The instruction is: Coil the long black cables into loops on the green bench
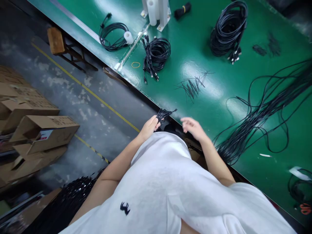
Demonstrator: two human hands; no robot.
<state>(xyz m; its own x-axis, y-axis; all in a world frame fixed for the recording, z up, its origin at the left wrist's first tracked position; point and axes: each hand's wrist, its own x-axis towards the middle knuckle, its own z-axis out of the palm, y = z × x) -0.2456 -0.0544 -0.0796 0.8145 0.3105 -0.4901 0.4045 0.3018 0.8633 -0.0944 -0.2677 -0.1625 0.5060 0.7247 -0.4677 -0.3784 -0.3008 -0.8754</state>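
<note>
My left hand (pixel 149 126) is closed around a small bundle of black cable ends (pixel 163 114) at the near edge of the green table (pixel 214 91). My right hand (pixel 192 127) hovers just to the right of it, fingers loosely curled and apart, holding nothing that I can see. A long loose mass of black cables (pixel 258 113) runs from beside my right forearm across the table to the far right. A scatter of short black ties (pixel 192 86) lies on the table beyond my hands.
Coiled cable bundles (pixel 156 53) (pixel 229 27) (pixel 112 34) lie farther back, with white rolls (pixel 153 11), a tape roll (pixel 128 37) and a rubber band (pixel 136 64). A wooden stool (pixel 56 40) and cardboard boxes (pixel 41 131) stand on the floor at left.
</note>
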